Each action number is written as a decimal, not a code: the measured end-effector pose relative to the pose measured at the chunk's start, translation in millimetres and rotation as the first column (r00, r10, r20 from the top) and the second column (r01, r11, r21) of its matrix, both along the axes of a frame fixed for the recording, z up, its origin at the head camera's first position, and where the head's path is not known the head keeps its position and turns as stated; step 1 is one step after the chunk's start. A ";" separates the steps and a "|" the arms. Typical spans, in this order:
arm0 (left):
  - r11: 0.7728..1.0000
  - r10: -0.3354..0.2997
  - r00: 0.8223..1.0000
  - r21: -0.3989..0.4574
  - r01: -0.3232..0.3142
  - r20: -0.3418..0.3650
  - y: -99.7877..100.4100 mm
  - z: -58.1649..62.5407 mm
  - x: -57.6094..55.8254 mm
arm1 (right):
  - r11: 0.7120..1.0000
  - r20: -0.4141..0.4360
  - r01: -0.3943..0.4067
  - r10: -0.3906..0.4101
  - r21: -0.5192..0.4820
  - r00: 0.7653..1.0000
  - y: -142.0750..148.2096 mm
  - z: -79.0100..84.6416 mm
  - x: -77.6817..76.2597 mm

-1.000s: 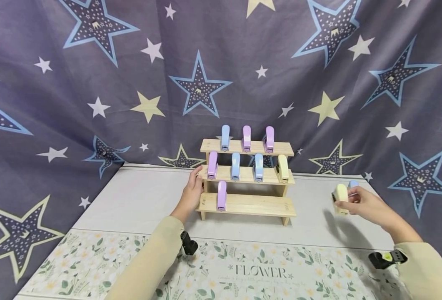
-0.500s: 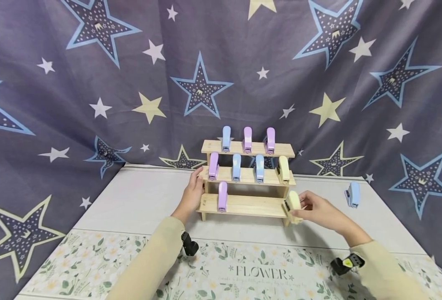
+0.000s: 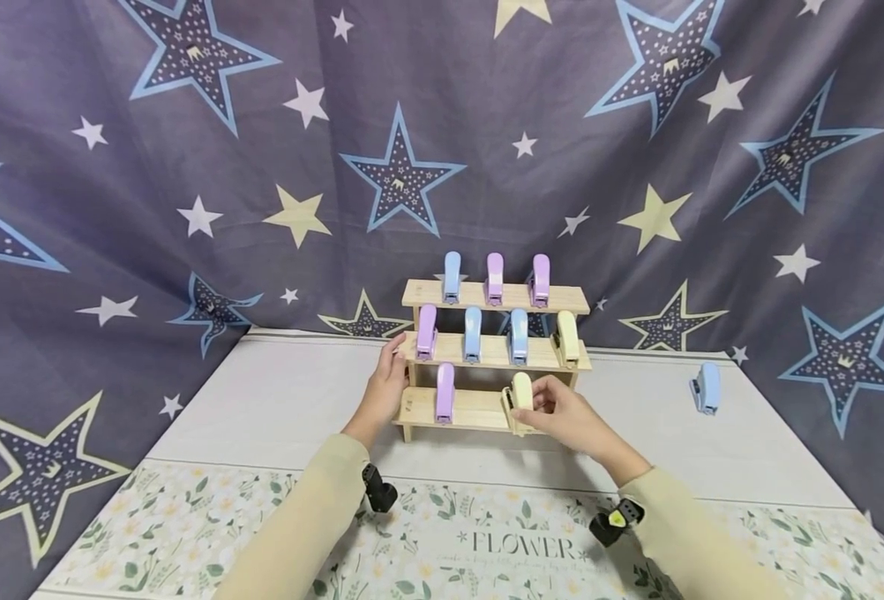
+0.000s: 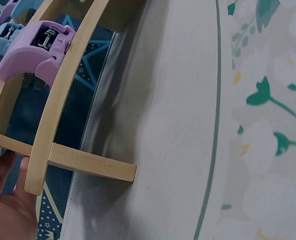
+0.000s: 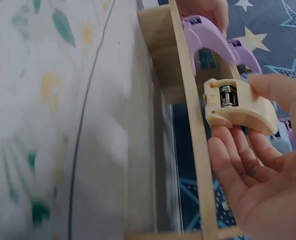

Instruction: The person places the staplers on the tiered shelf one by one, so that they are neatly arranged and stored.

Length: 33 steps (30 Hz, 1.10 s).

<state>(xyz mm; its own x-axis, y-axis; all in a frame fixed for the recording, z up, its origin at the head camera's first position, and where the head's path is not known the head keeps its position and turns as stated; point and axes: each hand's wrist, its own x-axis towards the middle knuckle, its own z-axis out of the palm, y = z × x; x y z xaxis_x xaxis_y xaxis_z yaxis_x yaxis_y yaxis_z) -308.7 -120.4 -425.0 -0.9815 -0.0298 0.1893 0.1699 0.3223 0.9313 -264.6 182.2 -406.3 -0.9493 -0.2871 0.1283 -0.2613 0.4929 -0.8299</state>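
Observation:
A cream stapler [image 3: 521,402] is pinched between the thumb and fingers of my right hand [image 3: 571,417], at the lowest shelf of the wooden display rack [image 3: 490,352]. In the right wrist view the cream stapler [image 5: 240,102] stands at the shelf's front edge; whether it bears on the board I cannot tell. My left hand [image 3: 383,387] holds the rack's left end at the middle shelf, its fingertips partly hidden behind the wood. Left of the cream stapler, a purple stapler [image 3: 445,393] stands upright on the lowest shelf.
The middle shelf bears a purple stapler [image 3: 427,332], two blue ones and a cream stapler [image 3: 566,338]. On the top shelf stand a blue stapler [image 3: 451,277] and two purple ones. Another blue stapler [image 3: 706,388] stands on the table at right. A starry curtain [image 3: 262,167] hangs behind.
My right hand has carried the cream stapler leftward from the table's right side to the lowest shelf. The blue stapler it partly covered now shows fully. The left hand has stayed put.

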 end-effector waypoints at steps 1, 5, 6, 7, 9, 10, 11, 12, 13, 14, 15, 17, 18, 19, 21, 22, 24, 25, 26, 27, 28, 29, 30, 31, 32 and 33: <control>1.000 0.000 1.000 0.003 0.000 0.000 -0.2 -0.2 0.1 | 1.000 -0.003 0.003 -0.004 -0.005 1.000 -4.4 -1.0 -1.4; 1.000 0.000 1.000 0.007 0.001 -0.004 -0.1 -0.3 0.6 | 1.000 -0.003 0.024 -0.024 -0.013 1.000 -18.4 -4.3 -5.2; 1.000 -0.001 1.000 0.008 0.001 -0.005 0.1 0.0 0.8 | 0.999 0.002 0.033 -0.033 -0.015 0.999 -21.2 -5.0 -5.9; 1.000 -0.002 1.000 0.009 0.002 -0.006 0.3 0.3 1.0 | 0.999 0.004 0.037 -0.037 -0.016 0.999 -23.5 -5.7 -6.7; 1.000 -0.002 1.000 0.012 0.002 -0.009 0.4 0.7 0.7 | 0.999 0.006 0.046 -0.046 -0.018 0.999 -27.5 -7.1 -8.4; 1.000 -0.002 1.000 0.011 0.002 -0.011 0.4 0.5 0.3 | 0.999 0.006 0.049 -0.049 -0.021 0.999 -29.3 -7.8 -9.3; 1.000 -0.001 1.000 0.011 0.001 -0.012 0.3 0.3 -0.1 | 0.998 0.003 0.052 -0.052 -0.024 0.999 -30.9 -8.5 -10.3; 1.000 -0.001 1.000 0.012 0.001 -0.011 0.2 0.1 -0.6 | 0.998 -0.001 0.055 -0.055 -0.024 0.998 -32.4 -8.9 -11.0; 1.000 -0.001 1.000 0.014 0.002 -0.011 0.1 0.0 -0.9 | 0.998 -0.005 0.057 -0.057 -0.021 0.998 -33.7 -9.5 -11.7; 1.000 0.000 1.000 0.014 0.000 -0.008 0.1 -0.1 -1.0 | 0.998 -0.007 0.060 -0.060 -0.016 0.998 -34.9 -10.0 -12.3; 1.000 0.002 1.000 0.011 -0.002 -0.006 0.1 -0.2 -0.9 | 0.998 -0.009 0.064 -0.064 -0.012 0.998 -35.9 -10.4 -12.7; 1.000 0.004 1.000 0.002 -0.004 -0.001 0.1 -0.4 -1.2 | 0.997 -0.010 0.075 -0.075 -0.005 0.997 -37.3 -11.2 -13.0; 1.000 0.004 1.000 -0.003 -0.004 -0.001 0.3 -0.6 -1.4 | 0.997 -0.010 0.082 -0.082 -0.001 0.997 -37.8 -11.4 -13.3; 1.000 0.007 1.000 -0.008 -0.007 0.000 0.3 -0.5 -1.3 | 0.996 -0.011 0.088 -0.088 0.001 0.996 -38.2 -11.6 -13.7; 1.000 0.011 1.000 -0.014 -0.011 0.001 0.4 -0.6 -1.4 | 0.995 -0.009 0.098 -0.098 0.001 0.995 -38.9 -11.6 -14.2; 1.000 0.012 1.000 -0.016 -0.012 -0.001 0.4 -0.7 -1.6 | 0.995 -0.008 0.100 -0.100 -0.001 0.995 -39.1 -11.6 -14.4; 1.000 0.017 1.000 -0.018 -0.017 -0.005 0.5 -0.9 -1.3 | 0.995 -0.004 0.101 -0.101 -0.004 0.995 -39.5 -11.7 -14.8; 1.000 0.019 1.000 -0.021 -0.019 -0.006 0.5 -1.0 -1.2 | 0.995 -0.001 0.099 -0.099 -0.007 0.995 -39.6 -11.9 -14.7; 1.000 0.021 1.000 -0.021 -0.021 -0.005 0.7 -1.1 -0.9 | 0.995 0.002 0.097 -0.097 -0.009 0.995 -39.5 -12.0 -14.3; 0.999 0.023 1.000 -0.022 -0.023 -0.004 0.8 -1.2 -0.6 | 0.995 0.005 0.096 -0.096 -0.011 0.995 -39.3 -12.1 -13.8; 0.999 0.026 1.000 -0.024 -0.026 -0.006 0.7 -1.4 -0.5 | 0.996 0.006 0.092 -0.092 -0.014 0.996 -39.1 -12.0 -13.2; 0.999 0.026 1.000 -0.025 -0.026 -0.005 0.5 -1.5 -0.6 | 0.996 0.005 0.087 -0.087 -0.017 0.996 -38.4 -11.9 -12.7; 0.999 0.026 1.000 -0.024 -0.026 -0.004 0.5 -1.5 -0.6 | 0.996 0.005 0.082 -0.082 -0.020 0.997 -37.5 -11.8 -12.2; 0.999 0.025 1.000 -0.021 -0.025 -0.002 0.5 -1.4 -0.3 | 0.997 0.009 0.074 -0.074 -0.024 0.997 -36.1 -11.8 -11.6; 1.000 0.026 1.000 -0.017 -0.026 0.001 0.4 -1.1 0.1 | 0.997 0.011 0.066 -0.065 -0.027 0.998 -34.3 -11.4 -10.7; 1.000 0.024 1.000 -0.018 -0.024 0.000 0.4 -1.1 0.3 | 0.998 0.011 0.054 -0.053 -0.029 0.999 -32.0 -11.2 -10.1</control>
<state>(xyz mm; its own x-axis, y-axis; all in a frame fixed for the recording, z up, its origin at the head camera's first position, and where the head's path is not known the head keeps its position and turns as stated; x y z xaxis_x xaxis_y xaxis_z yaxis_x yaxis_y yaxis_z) -308.5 -120.0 -426.1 -0.9806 -0.0504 0.1896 0.1614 0.3427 0.9255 -274.7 150.2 -417.5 -0.9645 -0.2321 0.1260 -0.2264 0.4811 -0.8469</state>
